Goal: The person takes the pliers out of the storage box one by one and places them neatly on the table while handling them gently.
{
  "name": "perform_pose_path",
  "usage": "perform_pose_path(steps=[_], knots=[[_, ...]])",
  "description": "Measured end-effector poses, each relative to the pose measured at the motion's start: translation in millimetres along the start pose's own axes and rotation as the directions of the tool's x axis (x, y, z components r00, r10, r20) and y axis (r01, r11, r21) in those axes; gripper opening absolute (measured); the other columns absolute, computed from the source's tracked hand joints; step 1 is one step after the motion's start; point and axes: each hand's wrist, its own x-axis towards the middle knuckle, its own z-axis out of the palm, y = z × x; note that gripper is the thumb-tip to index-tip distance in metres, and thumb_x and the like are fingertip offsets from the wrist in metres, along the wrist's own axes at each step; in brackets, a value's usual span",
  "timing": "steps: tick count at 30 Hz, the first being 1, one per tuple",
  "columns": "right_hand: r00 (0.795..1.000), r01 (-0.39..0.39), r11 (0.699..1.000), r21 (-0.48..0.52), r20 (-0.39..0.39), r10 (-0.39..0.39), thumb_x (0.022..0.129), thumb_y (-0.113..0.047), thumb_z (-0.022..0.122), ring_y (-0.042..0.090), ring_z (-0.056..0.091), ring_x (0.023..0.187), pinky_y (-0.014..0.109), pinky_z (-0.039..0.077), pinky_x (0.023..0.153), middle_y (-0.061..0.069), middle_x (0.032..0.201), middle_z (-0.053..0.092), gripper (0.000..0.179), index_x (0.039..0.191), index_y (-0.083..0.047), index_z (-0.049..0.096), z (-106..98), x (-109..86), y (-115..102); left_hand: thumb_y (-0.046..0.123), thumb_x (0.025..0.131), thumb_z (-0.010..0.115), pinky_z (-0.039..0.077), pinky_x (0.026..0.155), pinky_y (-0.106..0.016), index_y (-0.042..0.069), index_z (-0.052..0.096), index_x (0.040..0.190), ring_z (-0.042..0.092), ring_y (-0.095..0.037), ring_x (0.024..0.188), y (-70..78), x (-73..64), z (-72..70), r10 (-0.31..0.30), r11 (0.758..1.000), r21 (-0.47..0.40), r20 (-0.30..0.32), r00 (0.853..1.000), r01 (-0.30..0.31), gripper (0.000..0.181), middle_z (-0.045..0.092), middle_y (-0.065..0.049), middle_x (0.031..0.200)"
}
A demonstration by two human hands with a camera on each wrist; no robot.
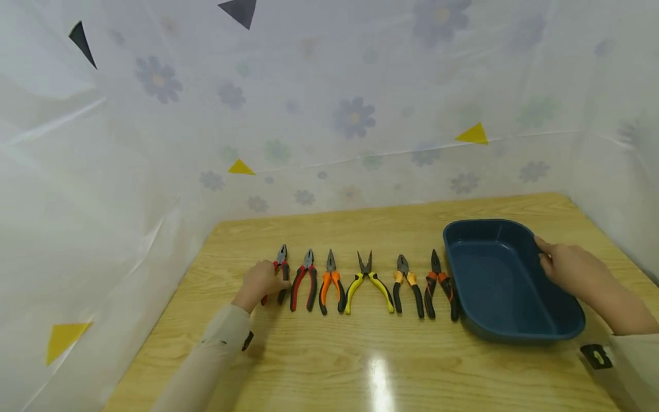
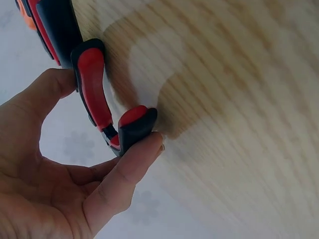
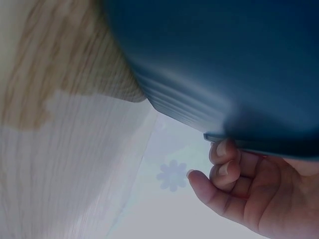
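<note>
Pinching the red-and-black-handled pliers point(image 1: 280, 273), the left hand point(image 1: 257, 283) has thumb and forefinger closed on the 2 curved rubbery handles at the far-left end of a row of 6 pliers on the pale wood-grain bench point(image 1: 329, 366); the left wrist view shows the handle tips point(image 2: 132, 124) caught between a fingertip and the thumb, a shallow hold near the ends only. The right hand point(image 1: 566, 269) grasps the far rim of the dark blue oblong plastic tray point(image 1: 515, 286), fingers curled under the lip point(image 3: 224, 154), thumb on top, tray standing at the right end of the row. Neighbouring tools, left to right: red-and-black pliers point(image 1: 304, 280), orange-and-black pliers point(image 1: 331, 283), yellow-and-black long-nose pliers point(image 1: 368, 280), orange-and-black combination pliers point(image 1: 407, 283), and black-and-orange pliers point(image 1: 440, 283) lying just beside the tray wall. Risk, as judged: the hold sits far from the steel jaws, so the heavy head could swing down and the tool slip out; the handles may also splay at the pivot. The adjacent pair lies close enough to be knocked askew. The tray is smooth and glossy, the bench lacquered with a glare spot, so the tray could slide if pulled one-sided. Backdrop: white floral sheeting point(image 1: 329, 114).
</note>
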Motion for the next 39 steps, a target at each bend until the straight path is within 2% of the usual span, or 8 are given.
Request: perform_pose_path(steps=[7,11,15,22,31,39], knots=[[0.999,-0.033,0.999,0.021,0.031,0.032,0.094,0.000,0.046,0.011,0.029,0.040,0.026,0.027,0.042,-0.002,0.046,0.035,0.047,0.130,0.027,0.033,-2.3,0.1,-0.3,0.040,0.083,0.074,0.031,0.045,-0.025,0.006,0.052,0.067,0.042,-0.014,0.051,0.5,-2.0,1.7,-0.019,1.000,0.007,0.031,0.999,0.019,0.043,0.046,-0.003,0.062],[1.000,-0.021,1.000,0.017,0.010,0.021,0.094,0.000,0.047,0.011,0.029,0.040,0.025,0.027,0.042,-0.002,0.046,0.034,0.046,0.129,0.027,0.035,-1.6,0.7,-0.7,0.041,0.083,0.073,0.032,0.045,-0.025,0.006,0.053,0.068,0.042,-0.014,0.052,-1.9,-3.2,2.8,0.011,1.000,0.028,0.012,1.000,-0.011,0.043,0.048,-0.003,0.064],[1.000,-0.013,1.000,0.006,-0.018,0.013,0.093,0.000,0.047,0.011,0.029,0.040,0.026,0.026,0.042,-0.002,0.047,0.034,0.045,0.128,0.027,0.037,-0.4,1.1,-0.6,0.042,0.083,0.074,0.030,0.045,-0.025,0.006,0.052,0.067,0.039,-0.013,0.050,-3.9,-4.8,4.4,0.042,0.999,0.015,0.004,0.999,-0.042,0.045,0.045,-0.002,0.061],[1.000,-0.026,1.000,0.012,-0.018,0.026,0.093,0.000,0.047,0.012,0.030,0.040,0.027,0.027,0.042,-0.002,0.047,0.034,0.046,0.129,0.027,0.037,2.1,0.4,0.1,0.041,0.083,0.074,0.026,0.043,-0.023,0.009,0.047,0.063,0.034,-0.011,0.046,-6.5,-5.4,8.1,0.059,0.998,-0.005,0.011,0.998,-0.059,0.047,0.036,0.001,0.056],[0.997,-0.003,1.000,-0.012,-0.074,0.002,0.092,0.001,0.049,0.012,0.029,0.040,0.027,0.026,0.042,-0.001,0.047,0.033,0.044,0.126,0.027,0.040,3.5,-1.1,0.1,0.037,0.083,0.074,0.027,0.043,-0.023,0.011,0.045,0.059,0.035,-0.011,0.045,-2.9,-6.8,4.7,0.059,0.998,-0.036,0.025,0.998,-0.058,0.046,0.037,0.002,0.054],[0.999,-0.024,1.000,-0.003,-0.039,0.024,0.094,0.000,0.047,0.012,0.029,0.040,0.027,0.026,0.042,-0.001,0.047,0.034,0.045,0.129,0.026,0.037,2.6,0.9,-1.3,0.037,0.087,0.071,0.030,0.045,-0.025,0.009,0.047,0.062,0.039,-0.013,0.050,-2.1,-10.8,2.4,0.051,0.999,0.000,0.049,0.998,-0.051,0.044,0.044,-0.002,0.060]])
